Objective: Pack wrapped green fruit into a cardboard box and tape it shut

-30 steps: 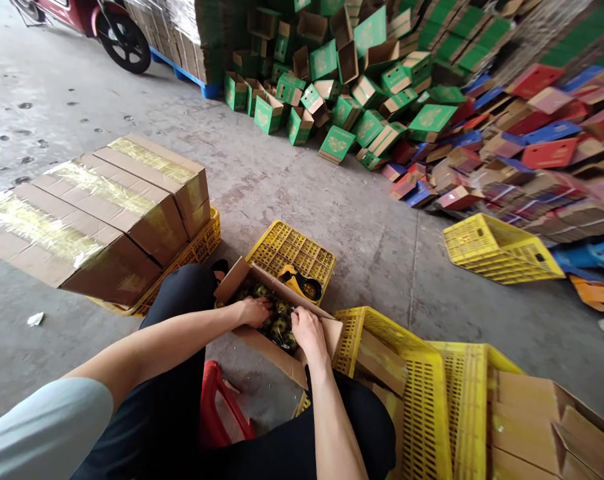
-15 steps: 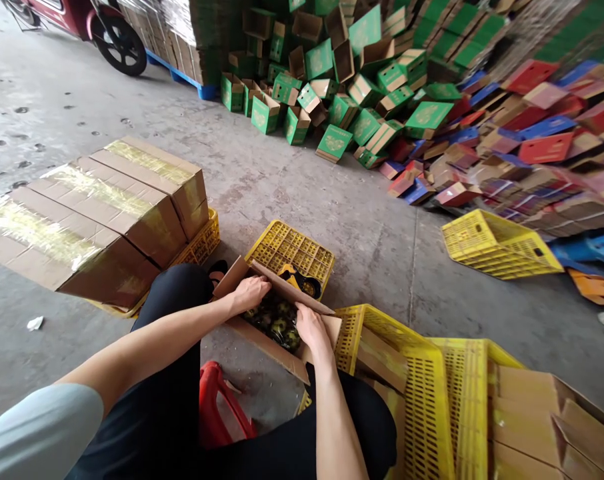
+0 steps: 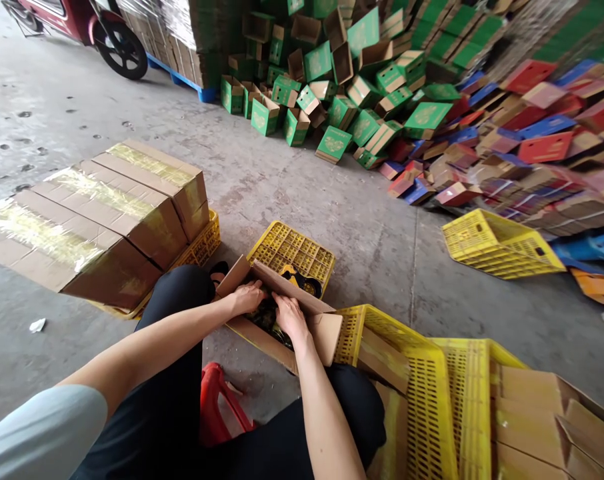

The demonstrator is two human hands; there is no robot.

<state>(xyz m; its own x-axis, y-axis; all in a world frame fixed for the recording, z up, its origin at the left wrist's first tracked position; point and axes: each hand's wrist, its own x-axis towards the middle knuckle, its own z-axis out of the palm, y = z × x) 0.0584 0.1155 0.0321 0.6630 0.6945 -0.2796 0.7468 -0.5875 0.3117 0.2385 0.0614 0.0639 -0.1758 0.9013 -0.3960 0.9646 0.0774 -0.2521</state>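
Observation:
A cardboard box (image 3: 265, 338) with raised flaps stands open between my knees. Inside lies a shiny plastic bag (image 3: 268, 319) with dark and yellow-green contents that I cannot make out. My left hand (image 3: 249, 297) reaches over the box's left end, its fingers curled at the bag. Close beside it, my right hand (image 3: 291, 316) points down into the box, fingers drawn together on the plastic. The fingertips of both hands are partly hidden. Just beyond the far flap, a yellow and black tape dispenser (image 3: 302, 280) rests on an upturned yellow crate (image 3: 292, 248).
Taped cartons (image 3: 107, 213) sit on a yellow crate at left. Yellow crates (image 3: 427, 380) holding cartons stand at right. A red plastic stool (image 3: 215, 403) is below me. Green boxes (image 3: 332, 143) and red and blue boxes (image 3: 547, 148) lie piled beyond; another yellow crate (image 3: 502, 245) lies nearer.
My right hand has moved left along the box, closer to my left hand, and now covers more of the bag. My left hand has shifted slightly down and left.

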